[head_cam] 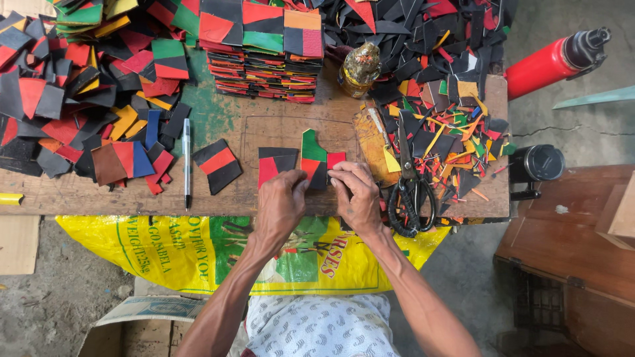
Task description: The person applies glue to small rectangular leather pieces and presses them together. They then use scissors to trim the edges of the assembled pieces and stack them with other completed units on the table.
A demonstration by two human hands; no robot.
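At the bench's (278, 129) near edge, both hands press one patchwork piece (316, 158) flat. Left hand (281, 205) has fingers curled down on its lower left; right hand (357, 198) pins its lower right. The piece lies just ahead of the fingertips, long axis pointing away from the person, midway between hands. Scissors (410, 192) lie just right of the right hand.

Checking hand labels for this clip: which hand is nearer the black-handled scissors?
Right. The right hand rests just beside the scissors; the left hand lies farther away, beyond the right hand.
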